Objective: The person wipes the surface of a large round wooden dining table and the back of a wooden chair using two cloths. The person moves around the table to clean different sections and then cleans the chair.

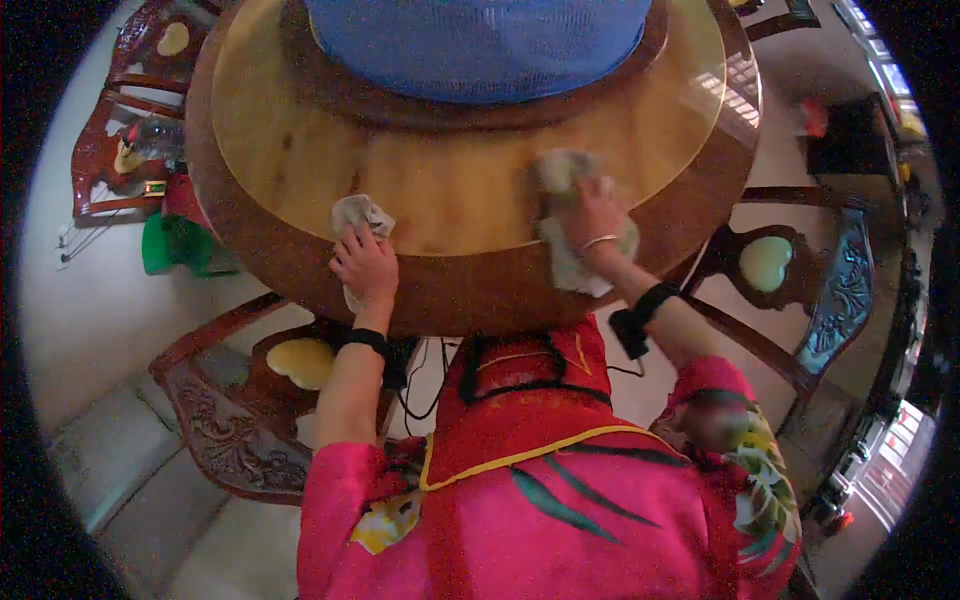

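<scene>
My left hand (367,262) grips a crumpled pale cloth (363,212) near the front rim of a round wooden table (450,292). Farther right, my right hand (598,217) presses on another pale cloth (577,262), part of which drapes over the table's dark border. This hand and the upper part of its cloth are blurred. Under both cloths the tabletop has a lighter wooden middle (442,187) with a glossy surface. Black straps circle both my wrists, and a thin bracelet sits on the right one.
A blue mesh cover (480,52) stands on a raised dark disc (450,116) at the table's centre. Carved wooden chairs (232,427) ring the table, one chair (840,292) at right. A green container (169,244) is at left. Black cables (420,412) hang below the table's edge.
</scene>
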Tool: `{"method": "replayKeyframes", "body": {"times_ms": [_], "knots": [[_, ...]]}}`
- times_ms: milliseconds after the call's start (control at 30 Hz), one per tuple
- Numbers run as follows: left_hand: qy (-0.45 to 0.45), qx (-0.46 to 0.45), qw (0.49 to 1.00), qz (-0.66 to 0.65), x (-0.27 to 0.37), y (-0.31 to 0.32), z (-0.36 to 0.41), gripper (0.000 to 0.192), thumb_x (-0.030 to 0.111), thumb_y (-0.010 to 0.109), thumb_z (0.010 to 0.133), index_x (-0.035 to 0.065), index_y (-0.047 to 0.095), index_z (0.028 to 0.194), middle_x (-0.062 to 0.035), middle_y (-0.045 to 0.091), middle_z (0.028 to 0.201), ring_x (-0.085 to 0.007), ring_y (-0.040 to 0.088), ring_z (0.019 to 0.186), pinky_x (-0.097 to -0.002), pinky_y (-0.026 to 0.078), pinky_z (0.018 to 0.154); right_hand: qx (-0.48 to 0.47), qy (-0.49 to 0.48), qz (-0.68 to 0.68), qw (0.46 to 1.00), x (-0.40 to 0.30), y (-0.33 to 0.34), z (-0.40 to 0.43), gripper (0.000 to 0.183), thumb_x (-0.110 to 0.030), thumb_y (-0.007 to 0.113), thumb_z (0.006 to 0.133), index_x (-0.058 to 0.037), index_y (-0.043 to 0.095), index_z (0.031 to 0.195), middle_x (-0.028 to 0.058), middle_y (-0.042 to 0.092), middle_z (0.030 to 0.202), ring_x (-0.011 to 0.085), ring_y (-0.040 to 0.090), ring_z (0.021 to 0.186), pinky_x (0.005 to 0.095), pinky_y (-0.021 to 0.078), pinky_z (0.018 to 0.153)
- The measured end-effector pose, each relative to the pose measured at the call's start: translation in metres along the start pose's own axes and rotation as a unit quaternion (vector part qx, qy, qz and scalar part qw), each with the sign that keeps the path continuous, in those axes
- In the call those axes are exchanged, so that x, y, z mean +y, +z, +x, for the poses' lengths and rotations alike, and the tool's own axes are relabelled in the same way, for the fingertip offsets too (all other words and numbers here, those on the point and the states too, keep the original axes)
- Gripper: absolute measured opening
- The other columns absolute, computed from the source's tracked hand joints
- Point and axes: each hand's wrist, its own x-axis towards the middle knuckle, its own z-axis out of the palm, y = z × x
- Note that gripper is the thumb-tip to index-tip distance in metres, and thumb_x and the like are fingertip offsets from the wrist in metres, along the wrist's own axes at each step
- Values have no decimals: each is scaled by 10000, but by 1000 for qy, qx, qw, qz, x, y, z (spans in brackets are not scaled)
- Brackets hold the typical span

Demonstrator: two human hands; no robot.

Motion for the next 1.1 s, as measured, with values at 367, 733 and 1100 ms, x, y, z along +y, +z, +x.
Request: {"method": "replayKeyframes", "body": {"times_ms": [367, 733, 1100], "knots": [[-13, -5, 999, -44, -6, -8, 7, 413, 249, 518, 820, 125, 494, 1213, -106, 498, 1223, -346, 495, 1059, -524, 392, 844, -38, 26, 101, 994, -13, -53, 17, 551, -313, 608, 785, -351, 417, 1301, 120, 498, 1229, 362, 521, 1047, 477, 453, 831], [-19, -10, 1000, -11, 3, -18, 3, 444, 270, 543, 815, 126, 489, 1232, -98, 503, 1184, -313, 500, 1026, -480, 391, 836, -9, 157, -59, 986, 110, -57, 119, 560, -429, 530, 845, -343, 340, 1366, 28, 357, 1419, 307, 342, 1289, 462, 391, 970], [-11, 0, 1000, -21, 4, -20, 5, 418, 241, 562, 787, 124, 523, 1186, -81, 494, 1195, -295, 494, 1012, -463, 382, 821, 40, -255, 0, 966, -110, -29, 3, 542, -318, 651, 735, -329, 494, 1254, 14, 336, 1403, 366, 416, 1165, 555, 351, 916]]}}
